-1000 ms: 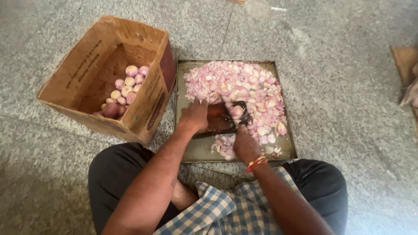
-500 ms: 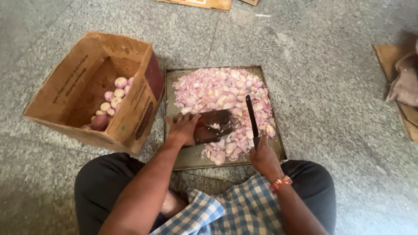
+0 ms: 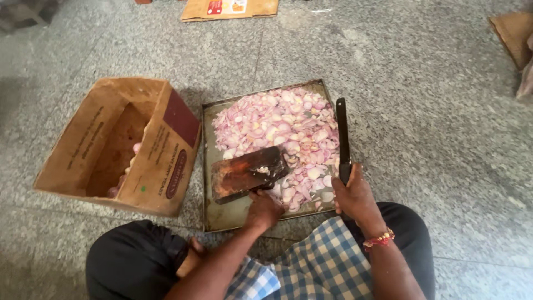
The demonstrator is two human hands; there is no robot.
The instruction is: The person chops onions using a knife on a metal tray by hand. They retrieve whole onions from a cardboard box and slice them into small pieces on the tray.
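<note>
A metal tray (image 3: 212,139) lies on the stone floor, heaped with pink sliced onion (image 3: 277,125). A dark wooden chopping board (image 3: 247,173) rests tilted on the tray's near part. My left hand (image 3: 263,209) grips the board's near edge. My right hand (image 3: 355,194) holds a long dark knife (image 3: 341,133) by its handle at the tray's right edge, blade pointing away from me.
An open cardboard box (image 3: 125,144) stands left of the tray with a few whole onions (image 3: 125,166) visible inside. Flat cardboard (image 3: 227,8) lies at the far edge, sacking (image 3: 513,39) at the far right. My crossed legs sit just below the tray.
My right hand has moved with the knife from over the board to the tray's right edge. My left hand slid from the board's top to its near edge. The view shifted.
</note>
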